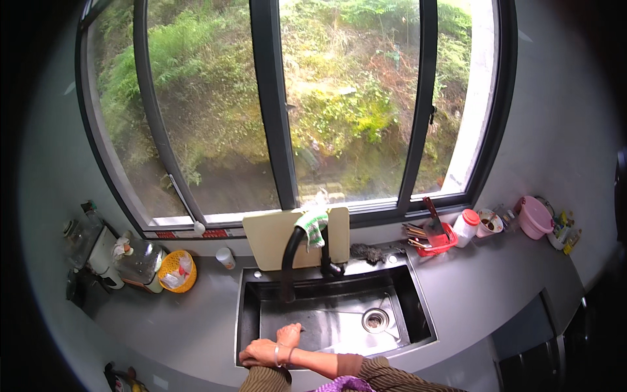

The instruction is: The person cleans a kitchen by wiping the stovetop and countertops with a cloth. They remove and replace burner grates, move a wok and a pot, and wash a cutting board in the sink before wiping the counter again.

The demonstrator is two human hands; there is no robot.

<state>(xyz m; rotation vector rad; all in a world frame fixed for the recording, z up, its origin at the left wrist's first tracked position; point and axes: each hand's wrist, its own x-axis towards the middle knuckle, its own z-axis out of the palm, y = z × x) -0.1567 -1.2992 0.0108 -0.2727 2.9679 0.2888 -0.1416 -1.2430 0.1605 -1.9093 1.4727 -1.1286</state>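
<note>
Over the left front part of the black sink [323, 318], my forearms cross. My right hand [259, 352], with a bracelet at its wrist, is closed around my left forearm at the cuff of the brown striped sleeve [266, 378]. Just beyond the right wrist, my left hand [289, 335] shows over the basin, its fingers bunched; whether it holds anything is unclear. The black faucet [292, 252] arches over the sink, with a green and white cloth [313, 226] draped on it. A metal drain strainer [375, 321] sits in the basin's right part.
A cutting board [264, 240] leans behind the faucet. Left stand a white container [226, 257] and a yellow basket [191, 277]. Right are a dark scrubber [367, 253], a red basket with a cleaver [448, 247], a red-lidded jar [465, 229], a bowl [489, 234] and a pink basin [534, 218].
</note>
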